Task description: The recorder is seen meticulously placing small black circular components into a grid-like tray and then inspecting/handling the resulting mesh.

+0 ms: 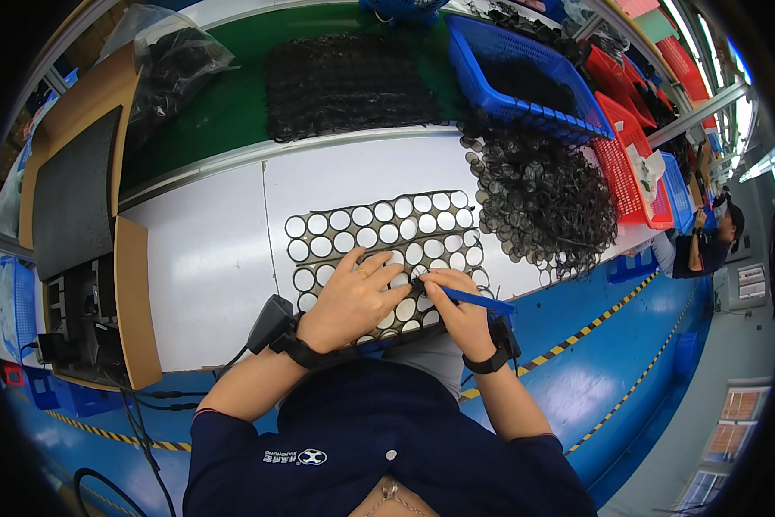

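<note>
Pressing down on a black sheet of joined rings point(379, 233), we have it lying flat on the white worktop point(206, 267), directly in front of our body at the near edge of the bench. Our left hand point(353, 297) lies spread on the sheet's lower part, fingers splayed flat and closed on nothing. Our right hand point(458, 306) is clamped around a blue-handled tool point(478, 299), whose tip meets the sheet just beside the left fingertips; the handle points away to our right. Both wrists carry black bands, and a dark device point(271, 323) with a cable sits just beside our left wrist.

To the right of the sheet, a loose heap of black rings point(542, 202) spreads across the worktop towards the bench's right end. Beyond the white surface, behind a pale rail, we see a green mat point(232, 108) with a second black ring sheet point(348, 86) lying on it. A blue plastic basket point(525, 69) holding dark parts stands to the right of that sheet, and red baskets point(624, 146) line up further right. A clear bag of black parts point(168, 73) lies at the green mat's left end.

On our left, a dark pad point(73, 194) rests on a brown board point(133, 293), with black fixtures point(81, 314) just below it. Another person point(706, 246) sits well apart at the far right, beyond the baskets. Under the bench, the blue floor point(628, 345) carries yellow-and-black striped tape.
</note>
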A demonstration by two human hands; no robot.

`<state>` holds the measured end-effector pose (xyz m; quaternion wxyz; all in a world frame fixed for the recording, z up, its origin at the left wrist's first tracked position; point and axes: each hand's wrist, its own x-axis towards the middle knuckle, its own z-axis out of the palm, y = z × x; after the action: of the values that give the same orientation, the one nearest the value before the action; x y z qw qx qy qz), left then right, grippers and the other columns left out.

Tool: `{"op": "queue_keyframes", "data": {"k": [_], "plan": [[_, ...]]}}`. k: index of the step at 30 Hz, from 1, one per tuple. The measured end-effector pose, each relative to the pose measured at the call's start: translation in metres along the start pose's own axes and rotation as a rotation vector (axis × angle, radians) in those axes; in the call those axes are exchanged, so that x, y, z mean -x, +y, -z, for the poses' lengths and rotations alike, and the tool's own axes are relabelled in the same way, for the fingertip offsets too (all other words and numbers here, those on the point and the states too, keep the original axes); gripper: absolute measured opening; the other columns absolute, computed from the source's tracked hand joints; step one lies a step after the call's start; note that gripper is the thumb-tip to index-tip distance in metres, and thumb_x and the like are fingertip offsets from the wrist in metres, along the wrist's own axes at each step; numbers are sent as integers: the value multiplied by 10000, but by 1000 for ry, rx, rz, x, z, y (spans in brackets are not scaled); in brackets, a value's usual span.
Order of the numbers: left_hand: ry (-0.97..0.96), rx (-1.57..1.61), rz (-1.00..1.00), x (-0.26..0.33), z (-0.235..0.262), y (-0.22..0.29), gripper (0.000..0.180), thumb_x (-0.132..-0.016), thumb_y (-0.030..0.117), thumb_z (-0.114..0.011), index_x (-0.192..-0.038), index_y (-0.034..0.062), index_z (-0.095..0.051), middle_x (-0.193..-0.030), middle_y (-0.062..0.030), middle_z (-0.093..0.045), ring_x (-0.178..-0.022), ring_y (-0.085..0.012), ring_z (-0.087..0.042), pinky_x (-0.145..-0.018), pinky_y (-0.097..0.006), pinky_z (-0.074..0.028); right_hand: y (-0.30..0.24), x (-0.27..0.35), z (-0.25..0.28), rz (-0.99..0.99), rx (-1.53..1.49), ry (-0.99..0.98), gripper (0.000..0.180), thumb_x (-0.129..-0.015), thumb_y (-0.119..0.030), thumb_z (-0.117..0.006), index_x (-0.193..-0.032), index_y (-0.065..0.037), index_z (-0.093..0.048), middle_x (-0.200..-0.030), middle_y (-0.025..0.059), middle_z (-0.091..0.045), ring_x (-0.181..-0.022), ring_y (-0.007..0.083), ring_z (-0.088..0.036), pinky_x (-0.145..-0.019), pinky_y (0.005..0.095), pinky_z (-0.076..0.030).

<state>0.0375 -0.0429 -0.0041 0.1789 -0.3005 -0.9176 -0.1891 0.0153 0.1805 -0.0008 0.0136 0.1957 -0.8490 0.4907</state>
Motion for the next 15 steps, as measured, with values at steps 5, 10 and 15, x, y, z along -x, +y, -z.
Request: {"op": "queue_keyframes", "data": {"k": [5,10,15], "plan": [[-11,11,7,-1,1,1,237,-811,169,-756,-1048,168,-759,-1223,-55,-657,-1244,-252,-591,-1047,-500,-445,3,-1,0,11,-6,-3,170,-941,-176,-695,-1045,-59,-762,-1042,137,-741,-1056,325,-665,-934,432,-480],[-10,30,14,-1,1,0,231,-809,168,-757,-1041,159,-760,-1226,-54,-658,-1244,-253,-593,-1044,-501,-449,3,-1,1,6,17,-35,171,-951,-163,-697,-1053,-42,-762,-1065,127,-737,-1076,304,-655,-956,412,-479],[-8,35,16,0,1,0,225,-809,170,-756,-1033,153,-759,-1229,-57,-662,-1244,-254,-594,-1042,-499,-455,-2,-2,0,25,46,-22,158,-942,-178,-698,-1034,-66,-761,-1034,119,-744,-1059,311,-661,-952,424,-466]]}}
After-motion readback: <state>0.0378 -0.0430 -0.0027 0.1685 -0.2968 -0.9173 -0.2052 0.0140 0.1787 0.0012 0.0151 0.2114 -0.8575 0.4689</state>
